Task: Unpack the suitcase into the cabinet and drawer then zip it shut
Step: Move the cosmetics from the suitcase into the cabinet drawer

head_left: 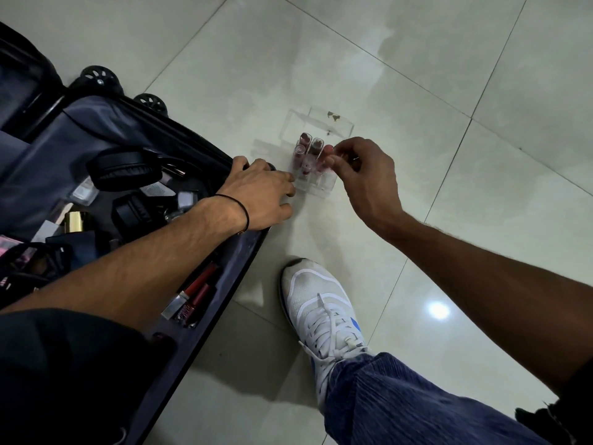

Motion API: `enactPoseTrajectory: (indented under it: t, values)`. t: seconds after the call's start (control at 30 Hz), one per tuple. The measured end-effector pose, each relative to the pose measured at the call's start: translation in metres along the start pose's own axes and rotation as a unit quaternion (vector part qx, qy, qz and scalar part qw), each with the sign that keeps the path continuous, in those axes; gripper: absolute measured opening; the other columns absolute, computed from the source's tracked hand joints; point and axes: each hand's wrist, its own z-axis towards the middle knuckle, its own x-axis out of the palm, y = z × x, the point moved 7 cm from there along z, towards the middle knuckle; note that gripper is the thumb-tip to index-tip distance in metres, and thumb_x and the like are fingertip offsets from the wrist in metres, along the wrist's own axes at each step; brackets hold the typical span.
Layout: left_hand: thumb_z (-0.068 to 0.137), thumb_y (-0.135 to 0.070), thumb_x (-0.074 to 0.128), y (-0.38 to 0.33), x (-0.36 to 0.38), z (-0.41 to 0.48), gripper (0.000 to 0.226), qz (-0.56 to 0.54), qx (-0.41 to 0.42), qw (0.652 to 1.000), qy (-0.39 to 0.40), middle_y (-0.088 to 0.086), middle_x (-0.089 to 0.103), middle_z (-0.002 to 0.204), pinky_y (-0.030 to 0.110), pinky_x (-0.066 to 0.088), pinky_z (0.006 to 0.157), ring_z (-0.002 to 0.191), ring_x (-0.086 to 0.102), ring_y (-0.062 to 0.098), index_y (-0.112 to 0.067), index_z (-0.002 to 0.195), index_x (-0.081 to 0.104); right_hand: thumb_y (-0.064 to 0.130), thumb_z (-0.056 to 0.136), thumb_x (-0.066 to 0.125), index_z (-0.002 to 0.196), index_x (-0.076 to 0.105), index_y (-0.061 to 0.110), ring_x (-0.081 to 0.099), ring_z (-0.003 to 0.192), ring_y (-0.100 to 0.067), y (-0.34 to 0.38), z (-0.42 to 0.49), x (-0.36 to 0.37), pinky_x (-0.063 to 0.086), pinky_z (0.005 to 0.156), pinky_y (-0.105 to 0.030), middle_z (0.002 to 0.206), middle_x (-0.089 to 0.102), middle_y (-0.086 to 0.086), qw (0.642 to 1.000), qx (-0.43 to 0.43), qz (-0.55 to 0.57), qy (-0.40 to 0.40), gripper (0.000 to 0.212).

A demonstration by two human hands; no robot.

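Note:
A dark suitcase [244, 261] lies open on the floor at the left, holding cosmetics, black headphones [125, 170], a gold-capped bottle [75, 221] and red lip-gloss tubes [199, 290]. On the floor to its right stands a clear acrylic organiser [321, 123] with several lipsticks [306, 149] upright in its slots. My right hand [362, 175] pinches a clear-capped lipstick [327, 155] at the organiser's near right side. My left hand [260, 191] rests over the suitcase's edge, its fingertips touching the organiser's near left corner.
Pale glossy floor tiles spread to the right and beyond. My white sneaker [321, 313] and blue trouser leg stand just below the organiser. The suitcase wheels [99, 77] point to the upper left.

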Motion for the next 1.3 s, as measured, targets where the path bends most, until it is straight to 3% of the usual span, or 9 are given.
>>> enactPoseTrajectory:
  t: [0.23, 0.4, 0.63, 0.83, 0.9, 1.0, 1.07, 1.17, 1.3]
  values:
    - [0.091, -0.043, 0.046, 0.001, 0.001, 0.001, 0.035, -0.001, 0.000, 1.000, -0.006, -0.019, 0.036, 0.152, 0.045, 0.021, 0.099, 0.133, 0.036, 0.021, -0.037, 0.123, 0.060, 0.029, 0.094, 0.059, 0.097, 0.064, 0.017, 0.062, 0.083, -0.018, 0.005, 0.015, 0.007, 0.051, 0.077, -0.041, 0.090, 0.068, 0.002, 0.996, -0.040, -0.078, 0.022, 0.013]
    - [0.091, -0.045, 0.046, 0.002, 0.002, 0.002, 0.036, -0.004, 0.000, 1.000, -0.009, -0.019, 0.036, 0.152, 0.044, 0.020, 0.099, 0.133, 0.036, 0.021, -0.038, 0.123, 0.060, 0.020, 0.093, 0.062, 0.103, 0.062, 0.013, 0.058, 0.078, -0.019, 0.004, 0.012, 0.016, 0.051, 0.075, -0.042, 0.093, 0.065, 0.000, 0.991, -0.060, -0.101, 0.067, 0.012]
    - [0.092, -0.044, 0.045, 0.001, 0.002, 0.001, 0.037, -0.003, 0.001, 1.000, -0.012, -0.018, 0.035, 0.153, 0.044, 0.021, 0.100, 0.133, 0.035, 0.020, -0.038, 0.125, 0.058, 0.014, 0.096, 0.052, 0.109, 0.054, 0.017, 0.060, 0.069, -0.022, 0.001, 0.006, 0.013, 0.051, 0.063, -0.039, 0.087, 0.064, 0.000, 0.994, -0.051, -0.086, 0.050, 0.013]
    - [0.091, -0.044, 0.046, 0.002, 0.002, 0.000, 0.038, -0.020, -0.004, 1.000, -0.016, -0.019, 0.035, 0.153, 0.043, 0.019, 0.100, 0.133, 0.034, 0.018, -0.038, 0.126, 0.059, 0.009, 0.090, 0.051, 0.108, 0.048, 0.015, 0.055, 0.070, -0.018, -0.026, -0.011, -0.001, 0.037, 0.056, -0.026, 0.083, 0.056, 0.005, 0.997, 0.062, -0.043, -0.001, 0.020]
    - [0.091, -0.044, 0.047, 0.002, 0.002, 0.001, 0.038, -0.018, -0.004, 1.000, -0.016, -0.019, 0.035, 0.153, 0.042, 0.019, 0.100, 0.133, 0.034, 0.018, -0.038, 0.127, 0.058, 0.011, 0.088, 0.053, 0.109, 0.048, 0.014, 0.057, 0.073, -0.017, -0.043, -0.016, 0.000, 0.042, 0.057, -0.028, 0.082, 0.056, 0.005, 0.991, 0.128, -0.040, 0.018, 0.022]
    - [0.092, -0.044, 0.047, 0.003, 0.001, 0.002, 0.036, -0.030, -0.007, 0.999, -0.020, -0.019, 0.038, 0.152, 0.041, 0.017, 0.100, 0.132, 0.036, 0.017, -0.037, 0.125, 0.059, 0.018, 0.086, 0.058, 0.108, 0.049, 0.014, 0.066, 0.081, -0.027, -0.062, -0.017, 0.005, 0.055, 0.070, -0.043, 0.087, 0.063, -0.003, 0.978, 0.201, -0.003, 0.053, 0.024]
    - [0.092, -0.044, 0.047, 0.004, 0.001, 0.004, 0.034, -0.045, -0.010, 0.999, -0.028, -0.019, 0.042, 0.149, 0.041, 0.018, 0.101, 0.131, 0.038, 0.016, -0.036, 0.122, 0.060, 0.017, 0.086, 0.059, 0.109, 0.050, 0.011, 0.066, 0.072, -0.024, -0.070, -0.013, 0.005, 0.055, 0.066, -0.040, 0.087, 0.065, -0.006, 0.971, 0.234, 0.019, 0.049, 0.024]
    - [0.091, -0.043, 0.048, 0.007, 0.001, 0.005, 0.030, -0.072, -0.018, 0.996, -0.047, -0.019, 0.052, 0.140, 0.038, 0.018, 0.099, 0.126, 0.043, 0.014, -0.036, 0.117, 0.062, 0.013, 0.089, 0.057, 0.107, 0.052, 0.007, 0.062, 0.063, -0.019, -0.072, -0.002, 0.004, 0.050, 0.054, -0.030, 0.086, 0.066, -0.008, 0.964, 0.256, 0.056, 0.041, 0.020]
    - [0.090, -0.041, 0.049, 0.009, -0.001, 0.005, 0.029, -0.088, -0.035, 0.993, -0.071, -0.017, 0.056, 0.134, 0.035, 0.017, 0.094, 0.120, 0.047, 0.014, -0.035, 0.114, 0.063, 0.014, 0.094, 0.052, 0.101, 0.053, 0.007, 0.063, 0.064, -0.021, -0.069, 0.021, 0.002, 0.050, 0.056, -0.031, 0.085, 0.066, -0.008, 0.965, 0.245, 0.078, 0.041, 0.010]
